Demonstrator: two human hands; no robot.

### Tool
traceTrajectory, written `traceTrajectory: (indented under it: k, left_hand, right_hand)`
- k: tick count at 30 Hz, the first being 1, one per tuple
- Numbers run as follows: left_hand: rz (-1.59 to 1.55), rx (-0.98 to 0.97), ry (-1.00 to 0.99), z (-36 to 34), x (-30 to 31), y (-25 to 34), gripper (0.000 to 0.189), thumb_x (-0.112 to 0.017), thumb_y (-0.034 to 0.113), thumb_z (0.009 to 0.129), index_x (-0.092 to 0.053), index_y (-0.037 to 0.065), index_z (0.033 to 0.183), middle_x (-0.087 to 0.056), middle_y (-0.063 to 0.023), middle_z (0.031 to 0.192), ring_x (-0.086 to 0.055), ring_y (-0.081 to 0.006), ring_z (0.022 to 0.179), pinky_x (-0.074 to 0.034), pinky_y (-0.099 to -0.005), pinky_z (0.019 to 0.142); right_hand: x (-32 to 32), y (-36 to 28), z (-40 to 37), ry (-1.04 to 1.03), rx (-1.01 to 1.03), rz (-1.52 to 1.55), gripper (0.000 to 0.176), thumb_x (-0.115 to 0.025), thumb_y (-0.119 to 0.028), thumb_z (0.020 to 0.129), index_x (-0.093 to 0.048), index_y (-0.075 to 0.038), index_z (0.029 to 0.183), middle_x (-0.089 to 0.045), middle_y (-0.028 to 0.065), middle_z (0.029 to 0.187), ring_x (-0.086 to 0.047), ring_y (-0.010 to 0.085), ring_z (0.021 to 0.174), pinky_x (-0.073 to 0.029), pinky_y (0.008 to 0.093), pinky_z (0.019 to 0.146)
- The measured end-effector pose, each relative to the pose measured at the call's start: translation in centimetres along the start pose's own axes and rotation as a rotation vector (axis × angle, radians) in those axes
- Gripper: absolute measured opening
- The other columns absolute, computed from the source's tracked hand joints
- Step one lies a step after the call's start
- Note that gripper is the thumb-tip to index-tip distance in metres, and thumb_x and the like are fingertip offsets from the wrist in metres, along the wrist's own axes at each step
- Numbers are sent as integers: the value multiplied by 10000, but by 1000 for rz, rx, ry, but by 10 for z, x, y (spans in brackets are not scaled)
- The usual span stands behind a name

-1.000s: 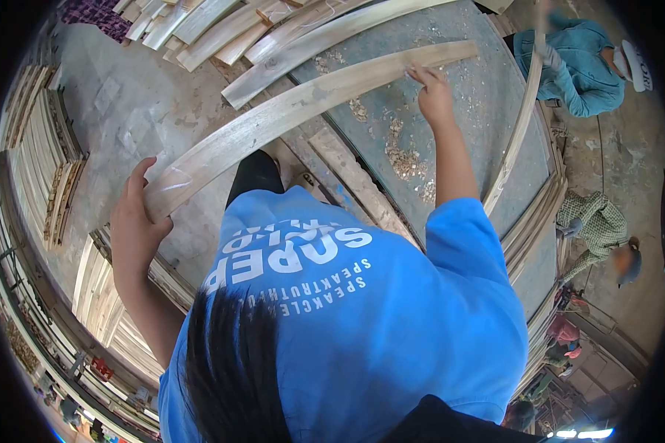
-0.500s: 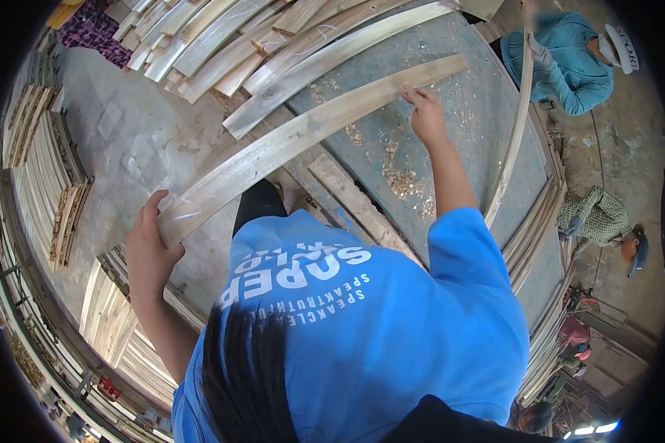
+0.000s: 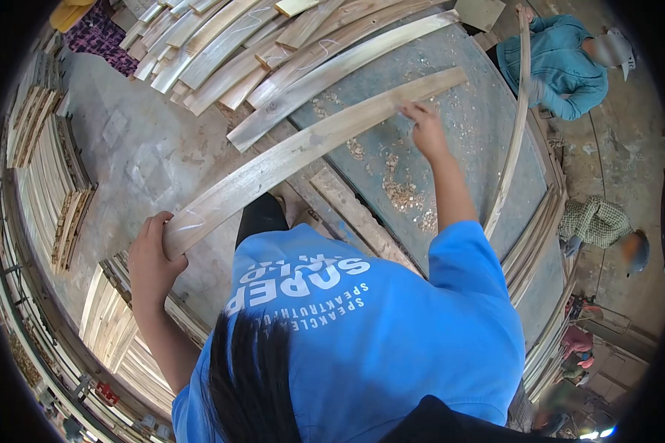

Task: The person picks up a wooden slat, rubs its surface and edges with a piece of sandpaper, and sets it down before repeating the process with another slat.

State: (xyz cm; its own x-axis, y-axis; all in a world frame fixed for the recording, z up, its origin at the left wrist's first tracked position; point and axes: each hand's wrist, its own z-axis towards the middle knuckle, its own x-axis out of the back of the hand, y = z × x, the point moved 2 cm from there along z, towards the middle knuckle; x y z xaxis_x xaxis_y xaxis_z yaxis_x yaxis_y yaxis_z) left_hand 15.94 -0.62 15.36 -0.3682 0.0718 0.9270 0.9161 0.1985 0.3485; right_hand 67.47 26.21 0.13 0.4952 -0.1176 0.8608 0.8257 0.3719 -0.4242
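Note:
A long curved wooden plank slants across the view, with a white chalk mark near its left end. My left hand is closed on that left end, thumb on the near edge and fingers on the far edge. The plank's other end reaches over the grey-blue worktable. Near that end, my right hand is at the lower edge of the plank, fingers partly stretched out and apart, fingertips right by the wood.
Several curved planks lie stacked at the top. Wood shavings are scattered on the table. Across it, a person in a teal jacket holds another curved strip. Stacked boards stand at left; a person in a checked shirt is at right.
The plank's right end has dipped slightly lower in view. My left hand's fingers have closed in round its end, and my right hand has shifted slightly down from the plank's edge.

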Motion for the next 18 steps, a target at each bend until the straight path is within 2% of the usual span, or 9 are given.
traceTrajectory:
  k: [3, 6, 8, 9, 12, 14, 15, 16, 18]
  left_hand:
    - [3, 38, -18, -1, 1, 1, 654, -711, 4, 604, -579, 89, 1239, -642, -142, 1153, -616, -391, 1088, -497, -454, 921]
    - [-33, 48, -52, -2, 0, -4, 663, -725, 10, 600, -581, 82, 1242, -641, -143, 1156, -617, -386, 1088, -495, -454, 926]
    - [-22, -13, 0, -3, 1, -5, 660, -750, 25, 598, -602, 75, 1240, -644, -147, 1150, -623, -397, 1059, -504, -453, 914]
    - [-18, -9, 0, -4, 2, -4, 660, -750, 25, 598, -602, 75, 1240, -644, -147, 1150, -623, -397, 1059, -504, -453, 914]
    - [-52, 8, -87, -5, 5, -12, 651, -778, 41, 611, -628, 44, 1244, -690, -162, 1125, -671, -369, 1026, -526, -444, 884]
    - [-344, 60, -546, -9, -16, -42, 619, -804, 100, 664, -647, -5, 1253, -738, -174, 1075, -719, -320, 995, -561, -422, 863]
    - [-740, 228, -806, -9, -28, -45, 613, -811, 217, 728, -646, -55, 1252, -755, -182, 1030, -730, -262, 964, -575, -377, 868]
    - [-737, 227, -809, -15, -31, -49, 613, -811, 217, 728, -646, -55, 1252, -755, -182, 1030, -730, -262, 964, -575, -377, 868]
    - [-1119, 772, -915, -24, -34, -51, 401, -797, 228, 767, -732, -34, 1063, -735, -78, 939, -678, -153, 928, -534, -319, 848]
  right_hand:
    - [-6, -2, -5, -43, 115, 57, 676, -443, 183, 733, -668, -71, 1317, -713, 180, 1195, -651, 383, 1134, -514, 425, 1002]
    - [0, 14, 4, 80, -47, -10, 651, -445, 174, 741, -674, -67, 1301, -712, 184, 1188, -656, 389, 1123, -516, 431, 1000]
    - [0, -11, 9, 2, 195, -2, 602, -512, 155, 762, -696, -96, 1277, -696, 226, 1182, -681, 386, 1052, -552, 433, 931]
    - [-2, -6, 11, 1, 196, 3, 602, -512, 155, 762, -696, -96, 1277, -696, 226, 1182, -681, 386, 1052, -552, 433, 931]
    - [7, 42, 18, 4, -30, -232, 622, -452, 144, 758, -670, -53, 1306, -710, 187, 1205, -663, 379, 1127, -525, 431, 976]
    - [27, 61, 25, 74, -111, -272, 617, -452, 143, 761, -672, -50, 1304, -710, 197, 1199, -667, 374, 1124, -526, 432, 966]
    - [41, 62, 29, 203, -140, -221, 604, -448, 144, 764, -682, -48, 1287, -710, 202, 1194, -669, 369, 1124, -525, 427, 969]
    - [50, 61, 28, 330, -175, -168, 592, -444, 145, 768, -692, -47, 1270, -711, 208, 1188, -671, 364, 1124, -523, 423, 971]
    - [48, 58, 24, 358, -157, -152, 561, -470, 132, 759, -709, -57, 1230, -716, 205, 1153, -676, 369, 1090, -531, 437, 948]
